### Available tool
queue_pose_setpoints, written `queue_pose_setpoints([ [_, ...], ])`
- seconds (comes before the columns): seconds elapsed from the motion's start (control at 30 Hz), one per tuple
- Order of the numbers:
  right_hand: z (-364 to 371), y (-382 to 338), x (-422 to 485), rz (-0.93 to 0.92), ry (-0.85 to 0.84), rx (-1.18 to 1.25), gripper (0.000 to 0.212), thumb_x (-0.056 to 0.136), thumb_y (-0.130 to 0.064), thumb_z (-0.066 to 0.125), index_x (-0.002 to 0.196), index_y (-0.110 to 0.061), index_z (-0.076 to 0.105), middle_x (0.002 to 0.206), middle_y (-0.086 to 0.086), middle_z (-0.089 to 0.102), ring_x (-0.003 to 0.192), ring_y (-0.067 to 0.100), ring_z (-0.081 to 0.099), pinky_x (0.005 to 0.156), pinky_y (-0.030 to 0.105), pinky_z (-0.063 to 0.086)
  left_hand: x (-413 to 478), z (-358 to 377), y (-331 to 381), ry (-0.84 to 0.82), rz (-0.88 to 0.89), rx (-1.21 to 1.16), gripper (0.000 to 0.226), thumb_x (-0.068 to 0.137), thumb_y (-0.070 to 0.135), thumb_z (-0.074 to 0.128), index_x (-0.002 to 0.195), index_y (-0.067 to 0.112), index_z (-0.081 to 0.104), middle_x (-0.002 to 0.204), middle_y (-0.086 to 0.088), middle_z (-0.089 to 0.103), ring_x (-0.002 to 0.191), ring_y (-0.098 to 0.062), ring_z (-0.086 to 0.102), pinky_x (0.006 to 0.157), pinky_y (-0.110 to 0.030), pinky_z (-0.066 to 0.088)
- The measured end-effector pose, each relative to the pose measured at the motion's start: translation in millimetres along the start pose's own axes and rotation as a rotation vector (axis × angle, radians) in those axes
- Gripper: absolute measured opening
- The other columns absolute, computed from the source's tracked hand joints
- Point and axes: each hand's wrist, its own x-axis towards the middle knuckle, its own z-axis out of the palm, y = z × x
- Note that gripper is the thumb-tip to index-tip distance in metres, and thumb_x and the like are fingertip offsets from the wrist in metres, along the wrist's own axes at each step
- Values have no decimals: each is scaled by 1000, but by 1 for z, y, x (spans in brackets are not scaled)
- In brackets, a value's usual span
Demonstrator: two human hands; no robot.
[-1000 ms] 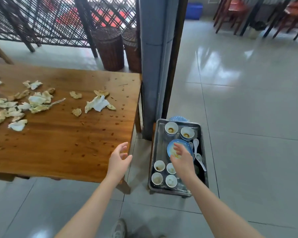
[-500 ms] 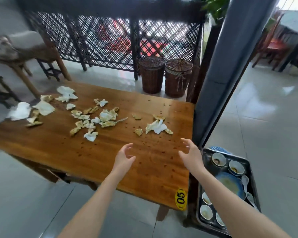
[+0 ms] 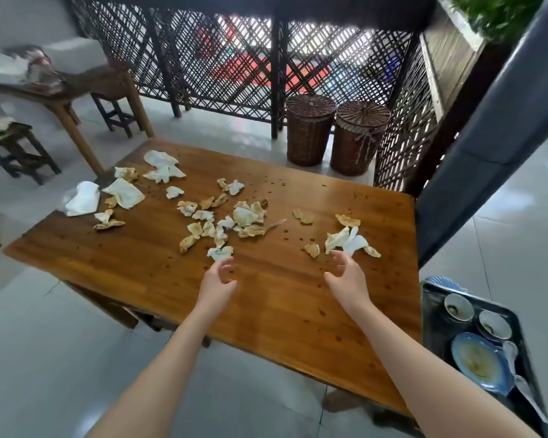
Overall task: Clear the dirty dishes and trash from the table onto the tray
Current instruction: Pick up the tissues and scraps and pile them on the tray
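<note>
Crumpled, stained napkins lie scattered over the wooden table. The biggest cluster sits mid-table, and a smaller bunch lies to the right. My left hand hovers empty with loosely curled fingers just short of one white napkin. My right hand is spread, fingertips close to the right bunch, holding nothing. The metal tray stands on the floor at the lower right. It holds small white bowls, a blue plate and white spoons.
Larger white napkins lie at the table's far left end. Two wicker baskets stand behind the table against a dark lattice screen. A grey pillar rises at the right, between table and tray. Stools and another table stand far left.
My right hand left the blue plate on the tray and swung up over the table. Both hands moved forward toward the napkins as the view turned from tray to table.
</note>
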Motion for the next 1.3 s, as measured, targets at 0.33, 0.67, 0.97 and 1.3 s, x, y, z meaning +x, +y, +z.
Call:
queue_pose_setpoints([
  [0.33, 35, -10, 34, -9, -17, -22, 48, 85, -3, 62, 128, -22, 54, 128, -4, 56, 118, 12, 50, 86, 23, 42, 34, -7, -13, -7, -32, -15, 53, 88, 0, 61, 133, 25, 50, 132, -1, 53, 91, -8, 59, 56, -15, 50],
  [0.67, 30, 10, 95, 48, 4, 2, 45, 86, -5, 65, 127, -21, 55, 121, -3, 57, 107, 12, 56, 76, 15, 43, 101, 27, 16, -57, -20, 54, 48, 90, 4, 60, 134, 22, 49, 127, -2, 54, 103, -16, 55, 68, -22, 51],
  [0.97, -2, 68, 147, 214, 54, 12, 49, 85, -3, 63, 130, -21, 52, 130, 0, 52, 111, 12, 52, 79, 18, 46, 152, 103, 46, -171, 11, 104, 48, 89, 6, 62, 133, 22, 51, 121, 1, 58, 101, -11, 54, 64, -13, 41],
  [1.3, -5, 119, 183, 337, 195, -26, 49, 79, -21, 76, 122, -23, 54, 126, 0, 53, 112, 14, 51, 89, 28, 47, 191, 140, 47, -239, 48, 102, 43, 91, 9, 61, 132, 20, 52, 119, 2, 59, 101, -13, 57, 75, -17, 46],
])
